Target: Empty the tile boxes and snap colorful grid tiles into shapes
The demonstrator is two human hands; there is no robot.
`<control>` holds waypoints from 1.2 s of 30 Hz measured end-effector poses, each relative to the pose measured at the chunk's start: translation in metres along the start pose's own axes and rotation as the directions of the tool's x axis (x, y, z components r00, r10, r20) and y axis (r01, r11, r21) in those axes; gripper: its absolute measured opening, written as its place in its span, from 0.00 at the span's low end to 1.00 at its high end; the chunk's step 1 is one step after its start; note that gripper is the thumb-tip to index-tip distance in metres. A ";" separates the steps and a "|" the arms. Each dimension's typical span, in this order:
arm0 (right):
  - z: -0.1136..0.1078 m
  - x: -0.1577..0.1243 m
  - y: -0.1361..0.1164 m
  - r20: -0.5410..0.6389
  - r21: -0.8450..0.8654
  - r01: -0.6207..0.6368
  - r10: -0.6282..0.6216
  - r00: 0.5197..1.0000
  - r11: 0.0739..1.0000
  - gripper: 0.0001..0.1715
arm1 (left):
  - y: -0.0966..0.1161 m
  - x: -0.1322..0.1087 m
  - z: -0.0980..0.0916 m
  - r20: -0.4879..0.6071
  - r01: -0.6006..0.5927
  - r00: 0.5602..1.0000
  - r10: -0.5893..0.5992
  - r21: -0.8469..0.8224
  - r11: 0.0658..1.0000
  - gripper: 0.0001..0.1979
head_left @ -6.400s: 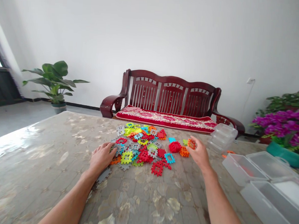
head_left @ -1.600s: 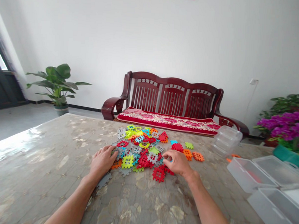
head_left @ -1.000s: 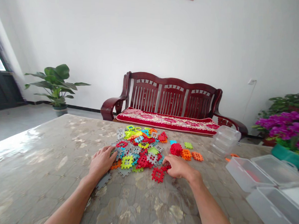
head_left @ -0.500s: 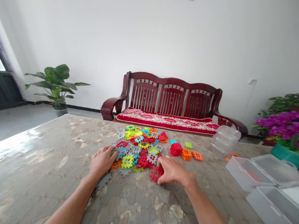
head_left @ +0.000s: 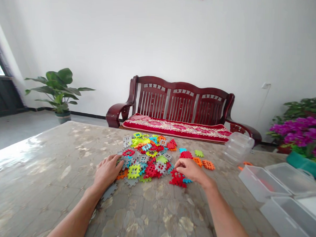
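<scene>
A heap of colourful plastic interlocking tiles with notched edges (head_left: 145,158) lies on the table. My left hand (head_left: 109,170) rests at the heap's left edge, fingers loosely spread, fingertips touching grey and blue tiles. A grey tile (head_left: 109,192) lies under that wrist. To the right of the heap, my right hand (head_left: 191,169) has its fingers curled and pinched at the top of a red tile (head_left: 177,179). A blue tile (head_left: 187,181) shows beneath that hand. Just behind it sit red tiles (head_left: 186,154) and orange tiles (head_left: 197,161), partly covered by the hand.
Loose green (head_left: 199,153) and orange (head_left: 209,165) tiles lie farther right. Clear plastic boxes (head_left: 265,184) with open lids stand at the table's right side, a stacked clear box (head_left: 239,147) behind them. Beyond the patterned table (head_left: 51,183) is a wooden bench (head_left: 180,98).
My right hand has moved right and slightly back from the heap's front corner, and the red tile has shifted with it. A blue tile now shows beneath. The left hand stays put.
</scene>
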State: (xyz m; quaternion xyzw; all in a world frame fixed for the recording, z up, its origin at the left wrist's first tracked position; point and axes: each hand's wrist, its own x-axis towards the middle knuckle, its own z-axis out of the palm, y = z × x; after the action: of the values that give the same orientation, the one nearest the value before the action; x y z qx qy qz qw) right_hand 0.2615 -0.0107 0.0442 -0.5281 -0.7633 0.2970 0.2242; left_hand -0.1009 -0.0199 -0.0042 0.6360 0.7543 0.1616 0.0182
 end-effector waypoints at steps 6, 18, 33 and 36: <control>-0.001 0.001 -0.002 -0.127 -0.048 0.046 -0.052 0.991 0.998 0.15 | -0.001 0.002 0.002 0.004 -0.005 1.000 0.005 -0.002 1.000 0.25; 0.018 -0.006 -0.012 -0.074 -0.386 -0.104 0.082 0.994 0.917 0.36 | -0.002 0.002 0.003 -0.010 -0.002 1.000 0.002 0.000 1.000 0.25; 0.029 -0.002 -0.013 -0.088 -0.515 -0.114 0.079 0.993 0.850 0.32 | -0.002 0.002 0.002 -0.001 0.000 1.000 0.000 -0.002 1.000 0.25; 0.027 -0.002 -0.013 -0.149 -0.455 -0.096 0.031 0.988 0.885 0.31 | -0.002 0.002 0.002 0.009 0.000 1.000 0.001 -0.006 1.000 0.25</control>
State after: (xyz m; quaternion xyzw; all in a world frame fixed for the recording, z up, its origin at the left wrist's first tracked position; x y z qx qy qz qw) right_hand 0.2357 -0.0221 0.0338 -0.6102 -0.7769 0.0773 0.1346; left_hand -0.1028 -0.0174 -0.0060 0.6369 0.7536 0.1609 0.0237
